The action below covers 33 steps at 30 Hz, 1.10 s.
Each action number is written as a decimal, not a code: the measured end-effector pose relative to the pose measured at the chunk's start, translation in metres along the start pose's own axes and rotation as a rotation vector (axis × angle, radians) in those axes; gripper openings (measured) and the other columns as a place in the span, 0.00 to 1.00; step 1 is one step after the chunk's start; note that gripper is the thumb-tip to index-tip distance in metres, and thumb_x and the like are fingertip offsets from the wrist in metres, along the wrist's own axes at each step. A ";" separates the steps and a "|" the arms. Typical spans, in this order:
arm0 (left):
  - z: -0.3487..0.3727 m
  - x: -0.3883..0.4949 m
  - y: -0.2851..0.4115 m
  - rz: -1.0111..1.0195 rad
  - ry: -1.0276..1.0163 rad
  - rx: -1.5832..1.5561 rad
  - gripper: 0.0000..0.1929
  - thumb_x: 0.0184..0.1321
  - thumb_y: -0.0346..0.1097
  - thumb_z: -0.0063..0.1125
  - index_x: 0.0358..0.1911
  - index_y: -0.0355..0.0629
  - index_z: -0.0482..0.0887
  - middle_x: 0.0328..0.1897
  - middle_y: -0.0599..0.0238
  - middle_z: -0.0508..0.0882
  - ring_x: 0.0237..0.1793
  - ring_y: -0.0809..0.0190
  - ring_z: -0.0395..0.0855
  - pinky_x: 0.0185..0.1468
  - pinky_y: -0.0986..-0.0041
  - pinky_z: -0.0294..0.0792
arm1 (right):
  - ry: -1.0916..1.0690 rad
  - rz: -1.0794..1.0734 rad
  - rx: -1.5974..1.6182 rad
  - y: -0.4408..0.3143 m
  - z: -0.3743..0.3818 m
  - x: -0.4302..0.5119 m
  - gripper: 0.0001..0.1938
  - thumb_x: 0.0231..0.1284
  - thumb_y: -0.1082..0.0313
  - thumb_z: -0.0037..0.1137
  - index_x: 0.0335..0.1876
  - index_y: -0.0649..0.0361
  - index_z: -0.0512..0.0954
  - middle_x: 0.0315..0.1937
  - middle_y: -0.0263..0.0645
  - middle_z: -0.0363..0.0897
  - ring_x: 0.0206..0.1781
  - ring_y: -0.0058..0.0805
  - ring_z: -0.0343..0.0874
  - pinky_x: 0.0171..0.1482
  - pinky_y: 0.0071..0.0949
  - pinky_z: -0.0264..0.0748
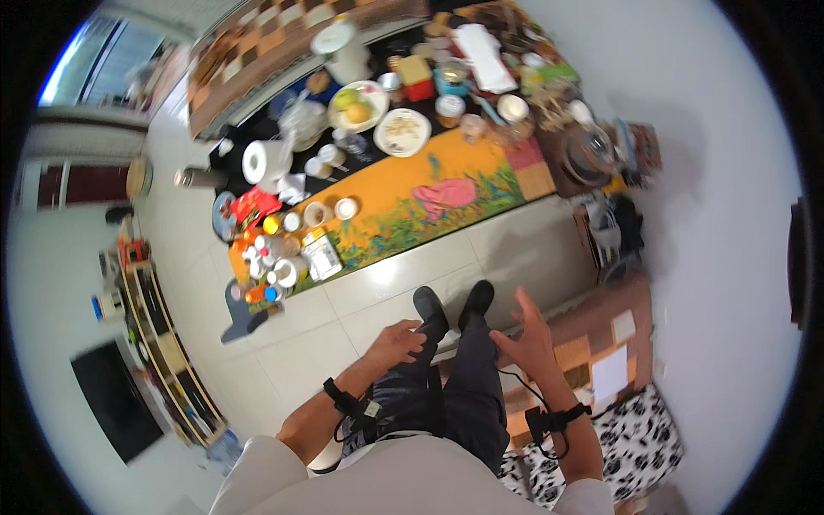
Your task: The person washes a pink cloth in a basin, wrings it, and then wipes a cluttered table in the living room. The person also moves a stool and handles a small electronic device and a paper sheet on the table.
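Note:
My left hand (395, 344) hangs in the air above my left leg, fingers loosely curled and apart, holding nothing. Over the right leg, my right hand (529, 336) is spread, thumb away from the fingers, also without anything in it. Each forearm wears a black strap with a small device and cable. Beyond both hands stands a long table with an orange floral mat (380, 209). A crumpled pink cloth (447, 196) lies on the mat. Behind it are a white dish (402, 132) with small pieces in it and a plate of fruit (342, 118).
Bottles (283, 246), a paper roll (256, 163), a white pitcher (339, 48) and several jars crowd the table's left and back. A patterned sofa (605, 360) with a floral cushion (631, 444) is at right. Bags (608, 225) stand by the table's right end. Tiled floor (315, 335) lies between.

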State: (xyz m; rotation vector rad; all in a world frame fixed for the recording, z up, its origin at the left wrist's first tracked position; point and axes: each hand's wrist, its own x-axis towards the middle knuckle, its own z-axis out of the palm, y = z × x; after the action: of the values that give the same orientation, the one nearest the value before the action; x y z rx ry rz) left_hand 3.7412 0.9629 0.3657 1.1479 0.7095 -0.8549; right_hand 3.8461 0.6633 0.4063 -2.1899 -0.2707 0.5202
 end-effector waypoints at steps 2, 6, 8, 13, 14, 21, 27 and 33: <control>-0.034 0.002 -0.012 0.068 0.108 -0.125 0.26 0.64 0.29 0.57 0.67 0.42 0.71 0.53 0.60 0.85 0.46 0.62 0.83 0.43 0.69 0.79 | -0.149 -0.033 -0.022 -0.019 0.010 0.051 0.45 0.50 0.63 0.73 0.76 0.57 0.59 0.65 0.55 0.70 0.58 0.53 0.80 0.54 0.45 0.79; -0.084 0.006 -0.033 0.087 0.434 -0.270 0.27 0.64 0.33 0.60 0.66 0.37 0.71 0.51 0.59 0.85 0.45 0.63 0.82 0.41 0.69 0.78 | -0.294 -0.187 -0.097 -0.043 0.052 0.131 0.44 0.51 0.62 0.72 0.75 0.57 0.60 0.61 0.56 0.74 0.54 0.54 0.82 0.53 0.45 0.79; -0.103 0.010 -0.045 0.083 0.546 -0.314 0.29 0.63 0.36 0.62 0.67 0.35 0.70 0.51 0.57 0.85 0.45 0.63 0.82 0.42 0.68 0.78 | -0.402 -0.207 -0.173 -0.053 0.083 0.169 0.44 0.51 0.61 0.71 0.75 0.57 0.60 0.61 0.57 0.74 0.55 0.55 0.81 0.54 0.45 0.79; -0.157 0.051 -0.082 0.085 0.929 -0.267 0.40 0.56 0.43 0.72 0.67 0.27 0.67 0.57 0.45 0.82 0.55 0.51 0.82 0.57 0.63 0.76 | -0.541 -0.455 -0.369 -0.062 0.175 0.241 0.43 0.50 0.60 0.71 0.74 0.58 0.61 0.55 0.56 0.76 0.54 0.56 0.79 0.53 0.46 0.79; -0.172 0.066 -0.089 0.058 1.022 -0.159 0.44 0.53 0.46 0.75 0.67 0.25 0.66 0.62 0.36 0.77 0.61 0.43 0.78 0.65 0.60 0.70 | -0.588 -0.482 -0.383 -0.058 0.192 0.253 0.43 0.49 0.60 0.71 0.73 0.58 0.62 0.53 0.55 0.77 0.52 0.56 0.80 0.51 0.47 0.78; -0.249 0.165 -0.113 0.286 1.431 0.175 0.48 0.50 0.51 0.77 0.66 0.22 0.65 0.68 0.28 0.66 0.69 0.32 0.64 0.70 0.52 0.61 | -0.666 -0.274 -0.310 -0.018 0.341 0.317 0.33 0.51 0.63 0.69 0.64 0.64 0.71 0.46 0.56 0.83 0.50 0.56 0.82 0.50 0.45 0.79; -0.268 0.199 -0.125 0.312 1.631 0.266 0.43 0.55 0.50 0.72 0.65 0.23 0.67 0.68 0.28 0.66 0.67 0.33 0.66 0.69 0.51 0.61 | -0.839 0.026 0.227 0.016 0.437 0.304 0.32 0.57 0.66 0.71 0.65 0.69 0.70 0.43 0.47 0.86 0.39 0.26 0.83 0.38 0.26 0.80; -0.288 0.204 -0.150 0.509 1.612 -0.206 0.33 0.60 0.48 0.68 0.59 0.24 0.76 0.57 0.39 0.80 0.56 0.46 0.78 0.62 0.62 0.69 | -0.715 -0.054 0.182 0.012 0.493 0.288 0.39 0.56 0.53 0.72 0.66 0.73 0.68 0.41 0.44 0.84 0.39 0.26 0.83 0.36 0.25 0.81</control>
State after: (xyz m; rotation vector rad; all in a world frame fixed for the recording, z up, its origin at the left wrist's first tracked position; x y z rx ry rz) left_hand 3.7005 1.1709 0.0465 1.5945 1.6075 0.7705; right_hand 3.8786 1.1040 0.0448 -1.7448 -0.6289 1.2369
